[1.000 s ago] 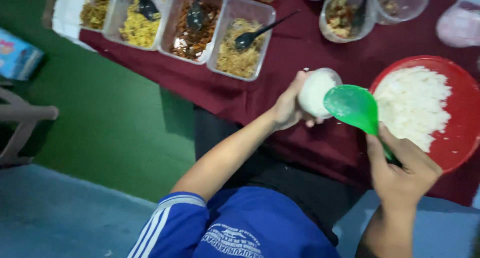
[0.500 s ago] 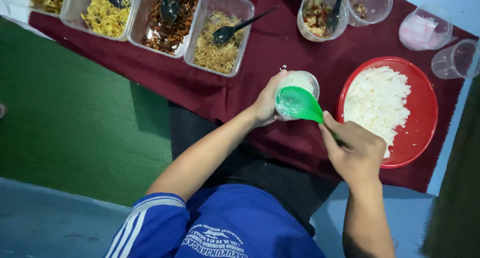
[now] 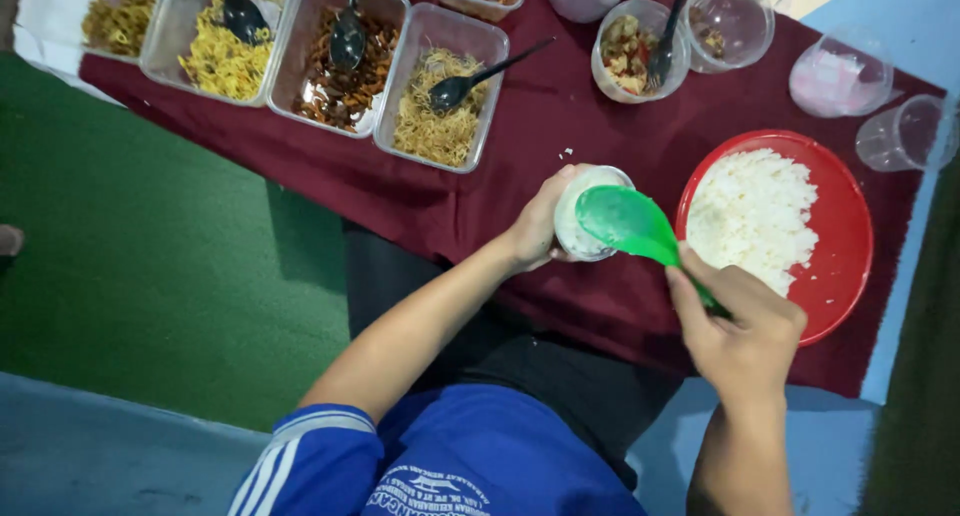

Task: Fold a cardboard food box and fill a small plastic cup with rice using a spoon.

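- Two hands work over a tabletop [image 3: 520, 191] covered in a dark red cloth.
- Left hand [image 3: 535, 231] is wrapped around a small white bowl [image 3: 572, 216], holding it tilted just above the cloth, beside the red plate.
- Right hand [image 3: 745, 326] is clenched on the handle of a green spoon [image 3: 628, 221]; the spoon's broad scoop lies over the mouth of the small white bowl, touching or nearly touching it.
- Just to the right sits a round red plate [image 3: 845, 246] with a heap of white rice [image 3: 750, 216] on its left half.
- Along the far edge stand clear rectangular tubs: yellow noodles [image 3: 215, 61], a dark brown mix [image 3: 340, 86], and pale fried noodles [image 3: 435, 121], each with a black spoon in it.
- Farther right are a round clear tub of mixed food [image 3: 630, 51] and several clear cups [image 3: 905, 136].
- Green floor [image 3: 150, 266] shows to the left of the cloth.
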